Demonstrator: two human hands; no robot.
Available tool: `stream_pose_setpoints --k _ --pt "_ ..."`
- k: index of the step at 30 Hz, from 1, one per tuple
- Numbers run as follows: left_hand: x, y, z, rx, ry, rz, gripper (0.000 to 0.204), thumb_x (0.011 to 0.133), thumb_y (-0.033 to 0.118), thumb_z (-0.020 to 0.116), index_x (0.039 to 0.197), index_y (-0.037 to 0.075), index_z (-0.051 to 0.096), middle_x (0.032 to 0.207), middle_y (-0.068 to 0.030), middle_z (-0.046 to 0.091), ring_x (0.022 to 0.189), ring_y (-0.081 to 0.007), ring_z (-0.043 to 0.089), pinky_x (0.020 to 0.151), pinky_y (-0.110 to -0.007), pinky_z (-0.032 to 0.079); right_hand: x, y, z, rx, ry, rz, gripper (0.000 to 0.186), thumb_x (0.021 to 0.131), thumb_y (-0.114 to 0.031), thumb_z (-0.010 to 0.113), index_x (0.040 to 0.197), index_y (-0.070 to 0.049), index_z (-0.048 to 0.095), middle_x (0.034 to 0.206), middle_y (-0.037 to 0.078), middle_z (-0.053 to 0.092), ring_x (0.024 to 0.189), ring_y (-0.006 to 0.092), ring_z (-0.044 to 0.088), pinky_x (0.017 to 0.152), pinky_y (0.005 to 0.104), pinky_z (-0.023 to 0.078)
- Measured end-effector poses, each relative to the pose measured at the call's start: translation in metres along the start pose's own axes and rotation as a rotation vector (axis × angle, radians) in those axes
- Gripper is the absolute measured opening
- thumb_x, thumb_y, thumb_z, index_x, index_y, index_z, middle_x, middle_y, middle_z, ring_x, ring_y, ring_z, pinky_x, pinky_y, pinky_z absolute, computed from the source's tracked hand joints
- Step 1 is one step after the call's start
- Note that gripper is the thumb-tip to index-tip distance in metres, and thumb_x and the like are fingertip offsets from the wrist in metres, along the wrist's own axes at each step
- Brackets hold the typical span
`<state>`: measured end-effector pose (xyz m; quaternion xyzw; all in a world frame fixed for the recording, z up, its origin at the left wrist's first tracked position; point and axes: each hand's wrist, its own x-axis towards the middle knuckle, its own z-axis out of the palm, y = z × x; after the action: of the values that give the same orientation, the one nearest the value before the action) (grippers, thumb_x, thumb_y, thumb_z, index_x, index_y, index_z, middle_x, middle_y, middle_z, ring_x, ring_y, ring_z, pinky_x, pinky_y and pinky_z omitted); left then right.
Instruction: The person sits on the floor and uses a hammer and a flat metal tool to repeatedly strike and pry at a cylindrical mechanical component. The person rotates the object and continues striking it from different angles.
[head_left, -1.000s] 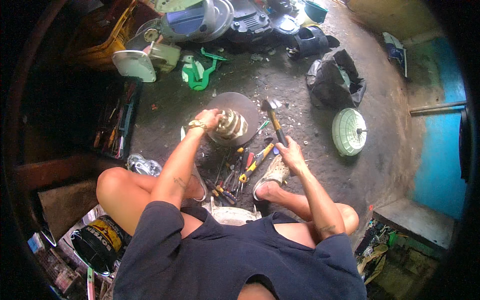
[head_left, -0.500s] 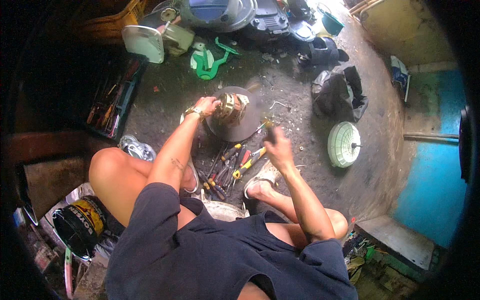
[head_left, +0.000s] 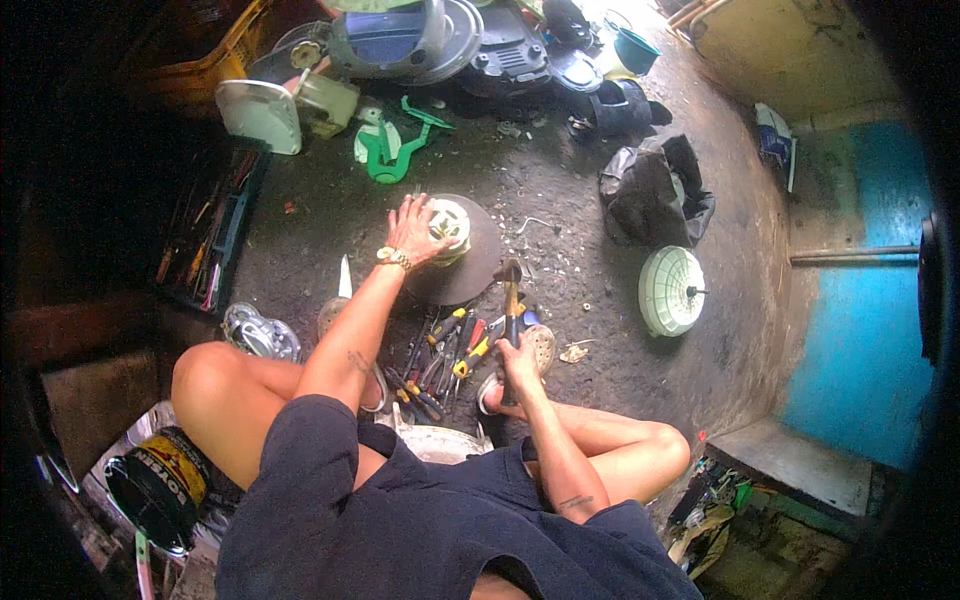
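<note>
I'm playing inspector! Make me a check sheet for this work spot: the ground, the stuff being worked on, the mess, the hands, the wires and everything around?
Surface: dark ground, littered with small bits.
Job's things: pale part with openings on a round grey disc; hammer.
Clutter: hand tools between the feet; forked green plastic piece; crumpled black bag; pale round cover.
Hands: left hand touches the pale part, fingers spread; right hand grips the hammer.
Cables: one thin pale strand on the ground; cannot tell if it's wire.
Surroundings: blue wall panel; black bucket on its side.
</note>
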<state>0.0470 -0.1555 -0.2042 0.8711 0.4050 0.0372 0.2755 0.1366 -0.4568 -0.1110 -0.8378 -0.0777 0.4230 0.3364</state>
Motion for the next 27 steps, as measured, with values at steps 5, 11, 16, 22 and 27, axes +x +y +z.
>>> stream_pose_setpoints --k 5,11,16,22,27 --pt "0.024 0.01 0.026 -0.032 0.255 0.023 0.062 0.089 0.053 0.061 0.135 0.013 0.058 0.139 -0.0141 0.053 0.132 -0.0351 0.045 0.11 -0.051 0.035 -0.017 -0.003 0.012 0.184 -0.154 0.146 0.019 0.094 -0.017 0.062 0.105 -0.009 0.049 0.06 -0.003 0.046 0.039 0.0081 0.041 0.035 0.0274 0.03" --pt "0.054 -0.022 0.027 -0.295 0.237 -0.042 0.033 0.094 0.032 0.053 0.117 0.015 0.069 0.119 -0.012 0.066 0.111 -0.0336 0.061 0.098 -0.044 0.047 -0.019 -0.069 0.011 0.132 -0.107 -0.093 0.021 0.093 -0.021 0.067 0.104 -0.005 0.061 0.073 -0.001 0.06 0.066 0.0107 0.056 0.059 0.0288 0.046" --pt "0.056 -0.05 0.003 -0.606 0.085 -0.156 0.041 0.103 0.037 0.042 0.117 0.01 0.07 0.119 -0.0136 0.068 0.112 -0.0298 0.064 0.098 -0.038 0.047 -0.044 -0.201 -0.019 0.415 -0.021 -0.618 0.019 0.096 -0.019 0.065 0.105 -0.006 0.055 0.076 0.001 0.057 0.058 0.0071 0.053 0.049 0.0246 0.042" --pt "0.063 -0.052 0.004 -0.623 0.096 -0.187 0.038 0.101 0.04 0.046 0.113 0.015 0.073 0.113 -0.0119 0.072 0.107 -0.0312 0.067 0.094 -0.039 0.05 0.016 -0.153 0.017 -0.091 0.232 -0.819 0.021 0.093 -0.015 0.064 0.104 0.0 0.054 0.077 0.009 0.062 0.057 0.0136 0.057 0.052 0.0334 0.046" --pt "0.063 -0.057 -0.004 -0.64 0.011 -0.207 0.039 0.1 0.042 0.047 0.118 0.017 0.072 0.111 -0.0139 0.073 0.108 -0.0308 0.068 0.094 -0.039 0.05 0.028 -0.041 0.013 -0.363 -0.111 -0.08 0.04 0.087 -0.028 0.065 0.114 0.0 0.059 0.094 0.021 0.07 0.088 0.0307 0.069 0.081 0.0416 0.052"
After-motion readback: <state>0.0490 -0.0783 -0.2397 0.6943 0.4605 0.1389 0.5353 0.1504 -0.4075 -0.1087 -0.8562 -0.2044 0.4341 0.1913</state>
